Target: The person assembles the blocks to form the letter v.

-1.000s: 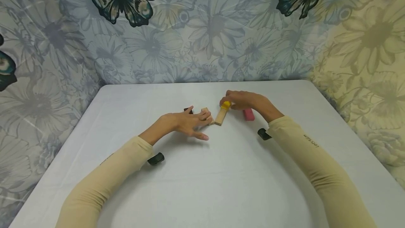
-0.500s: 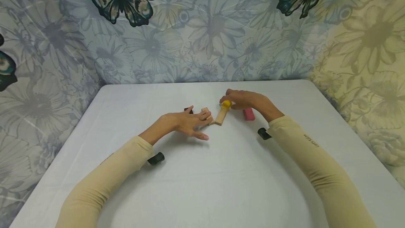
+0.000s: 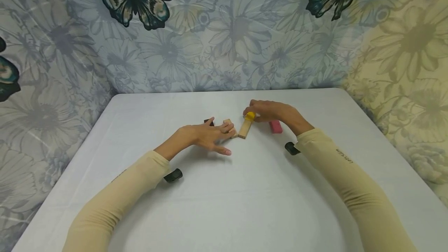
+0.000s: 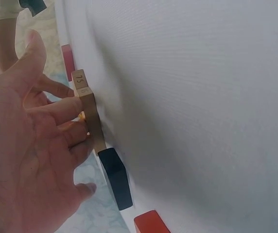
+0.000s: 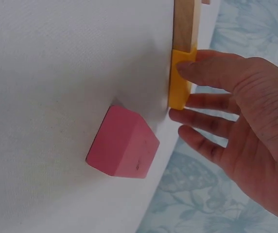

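Observation:
My right hand (image 3: 269,110) pinches a yellow block (image 5: 179,85) between thumb and fingers. Its end meets a plain wooden block (image 5: 184,26) lying in line with it on the table. My left hand (image 3: 209,134) has its fingers spread, and some fingertips touch the side of a plain wooden block (image 4: 94,124). The left thumb stands away from the blocks. Beside that block is another wooden block (image 4: 79,77) with printed digits. A black block (image 4: 115,178) adjoins the left row's end. In the head view my left hand partly covers these wooden blocks.
A pink block (image 5: 122,143) lies on the white table (image 3: 224,205) near the right hand, apart from the row. A red block (image 4: 151,223) shows beyond the black one. Dark wrist cameras (image 3: 173,175) hang under both sleeves. A flowered wall covering (image 3: 224,49) stands behind the table.

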Demonstrator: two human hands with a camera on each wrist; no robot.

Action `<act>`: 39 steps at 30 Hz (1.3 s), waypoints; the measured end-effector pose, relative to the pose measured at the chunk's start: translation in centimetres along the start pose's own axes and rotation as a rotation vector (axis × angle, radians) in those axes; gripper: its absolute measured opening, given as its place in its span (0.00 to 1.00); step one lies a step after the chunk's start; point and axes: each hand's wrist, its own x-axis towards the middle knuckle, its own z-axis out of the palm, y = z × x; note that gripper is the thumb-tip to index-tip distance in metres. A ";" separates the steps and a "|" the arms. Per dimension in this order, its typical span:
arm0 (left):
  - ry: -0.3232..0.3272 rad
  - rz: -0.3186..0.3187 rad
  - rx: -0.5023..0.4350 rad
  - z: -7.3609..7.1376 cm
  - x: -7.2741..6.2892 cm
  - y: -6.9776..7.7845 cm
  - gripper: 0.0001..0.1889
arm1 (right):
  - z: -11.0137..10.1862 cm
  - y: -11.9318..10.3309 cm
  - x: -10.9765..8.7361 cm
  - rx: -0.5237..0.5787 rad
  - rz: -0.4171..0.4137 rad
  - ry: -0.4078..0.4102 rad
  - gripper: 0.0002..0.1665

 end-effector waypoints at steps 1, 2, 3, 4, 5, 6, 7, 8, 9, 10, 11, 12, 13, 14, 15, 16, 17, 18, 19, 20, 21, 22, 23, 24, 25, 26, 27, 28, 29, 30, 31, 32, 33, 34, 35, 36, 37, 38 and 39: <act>0.000 0.000 -0.001 0.0 0.0 0.0 0.48 | 0.0 0.0 0.0 0.001 0.001 0.000 0.24; -0.001 0.000 -0.001 0.0 0.0 0.0 0.48 | 0.0 0.0 0.0 0.003 0.003 0.001 0.24; -0.002 0.000 -0.002 0.0 0.0 0.0 0.48 | -0.1 -0.1 -0.1 0.002 0.002 0.002 0.24; -0.004 0.000 -0.002 0.0 0.1 0.0 0.48 | -0.1 -0.1 -0.1 0.001 0.000 0.002 0.24; -0.004 0.001 0.000 0.0 0.1 0.0 0.48 | -0.1 -0.1 -0.1 0.000 0.002 0.001 0.25; -0.005 -0.001 -0.001 0.0 0.1 0.1 0.48 | 0.0 -0.1 -0.1 -0.001 0.002 -0.001 0.25; -0.005 0.000 0.000 0.0 0.1 0.1 0.48 | 0.0 0.0 -0.1 -0.001 0.005 -0.003 0.25; -0.005 0.000 0.001 0.0 0.1 0.1 0.48 | 0.0 0.0 0.0 -0.002 0.008 -0.005 0.25; -0.004 0.001 0.000 0.0 0.1 0.1 0.48 | 0.0 0.0 0.0 0.000 0.011 -0.007 0.26; -0.004 0.001 0.000 0.0 0.2 0.1 0.48 | 0.1 0.0 0.0 0.000 0.017 -0.009 0.26; -0.004 0.001 -0.001 0.0 0.2 0.1 0.48 | 0.1 0.1 0.0 0.002 0.020 -0.010 0.26; -0.004 0.001 -0.001 0.0 0.2 0.1 0.48 | 0.1 0.1 0.0 0.004 0.022 -0.010 0.27; -0.005 0.003 -0.004 0.0 0.2 0.1 0.48 | 0.1 0.1 0.0 0.005 0.023 -0.010 0.27; -0.005 0.003 -0.006 0.0 0.2 0.1 0.48 | 0.1 0.1 0.0 0.005 0.024 -0.008 0.27; -0.006 0.003 -0.005 0.0 0.2 0.2 0.48 | 0.1 0.1 0.0 0.004 0.027 -0.007 0.28; -0.008 0.003 -0.006 0.0 0.2 0.2 0.48 | 0.1 0.1 -0.1 0.001 0.027 -0.004 0.28; -0.008 0.002 -0.007 0.0 0.2 0.2 0.48 | 0.0 0.0 -0.2 0.001 0.028 -0.002 0.29; -0.010 0.000 -0.005 0.0 0.2 0.2 0.49 | 0.0 0.0 -0.3 -0.005 0.030 0.001 0.29; -0.012 -0.001 -0.008 0.0 0.3 0.2 0.49 | -0.1 -0.1 -0.4 -0.006 0.032 0.004 0.30; -0.011 -0.003 -0.006 0.1 0.3 0.2 0.49 | -0.1 -0.2 -0.6 -0.009 0.037 0.008 0.31; -0.011 -0.004 -0.006 0.1 0.3 0.1 0.49 | -0.2 -0.3 -0.8 -0.012 0.040 0.013 0.32; -0.009 -0.006 -0.008 0.1 0.3 0.1 0.49 | -0.3 -0.4 -1.0 -0.014 0.040 0.018 0.32; -0.008 -0.007 -0.008 0.2 0.3 0.1 0.49 | -0.4 -0.5 -1.2 -0.012 0.045 0.023 0.33; -0.007 -0.007 -0.006 0.2 0.4 0.0 0.49 | -0.5 -0.5 -1.5 -0.015 0.047 0.029 0.34; -0.006 -0.005 -0.006 0.2 0.4 0.0 0.49 | -0.6 -0.6 -1.7 -0.012 0.053 0.035 0.35; -0.005 -0.004 -0.005 0.3 0.4 0.0 0.49 | -0.7 -0.7 -1.9 -0.012 0.057 0.041 0.36; -0.005 -0.003 -0.008 0.3 0.4 0.0 0.50 | -0.8 -0.7 -2.1 -0.014 0.060 0.047 0.36; -0.005 -0.002 -0.009 0.2 0.4 0.0 0.50 | -0.9 -0.8 -2.4 -0.016 0.062 0.055 0.36; -0.006 0.001 -0.006 0.2 0.3 -0.1 0.50 | -1.0 -0.9 -2.6 -0.017 0.062 0.062 0.37; -0.006 0.004 -0.005 0.2 0.3 -0.1 0.50 | -1.0 -0.9 -2.9 -0.026 0.058 0.069 0.37; -0.006 0.007 -0.005 0.1 0.3 -0.1 0.50 | -1.1 -1.0 -3.1 -0.029 0.057 0.074 0.37; -0.006 0.011 -0.002 0.1 0.2 -0.1 0.50 | -1.2 -1.0 -3.4 -0.034 0.055 0.080 0.37; -0.006 0.014 0.001 0.1 0.2 -0.1 0.50 | -1.3 -1.1 -3.7 -0.039 0.052 0.087 0.37; -0.005 0.016 0.007 0.1 0.2 -0.1 0.50 | -1.3 -1.1 -4.0 -0.044 0.048 0.093 0.37; -0.004 0.019 0.010 0.0 0.2 -0.1 0.50 | -1.4 -1.1 -4.3 -0.044 0.046 0.097 0.37; -0.004 0.019 0.011 0.0 0.2 -0.1 0.50 | -1.4 -1.1 -4.6 -0.047 0.044 0.101 0.37; -0.004 0.021 0.014 0.0 0.2 -0.1 0.50 | -1.4 -1.1 -4.9 -0.045 0.046 0.102 0.37; -0.003 0.021 0.013 0.0 0.2 -0.1 0.50 | -1.5 -1.0 -5.2 -0.044 0.047 0.106 0.37; -0.002 0.021 0.011 0.0 0.2 -0.1 0.50 | -1.5 -1.0 -5.4 -0.039 0.053 0.105 0.37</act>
